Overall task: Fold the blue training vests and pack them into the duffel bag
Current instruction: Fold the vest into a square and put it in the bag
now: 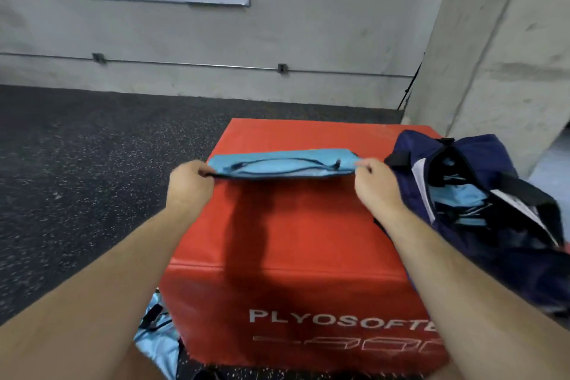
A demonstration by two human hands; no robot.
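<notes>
Pinching the two ends of a folded blue training vest (280, 165) with curled fingers (200, 167), the left hand (189, 183) and right hand (374, 183) held it mid-frame over a red plyo box (293, 225). The open navy duffel bag (411, 145) sat at right; one slipping pinch could likely unfold the vest before packing.

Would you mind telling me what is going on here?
A person is folding blue training vests. The left hand and right hand each pinch one end of a folded vest over the red box. The duffel bag sits open on the box's right side, packed vests inside. A loose vest lies on the floor.
</notes>
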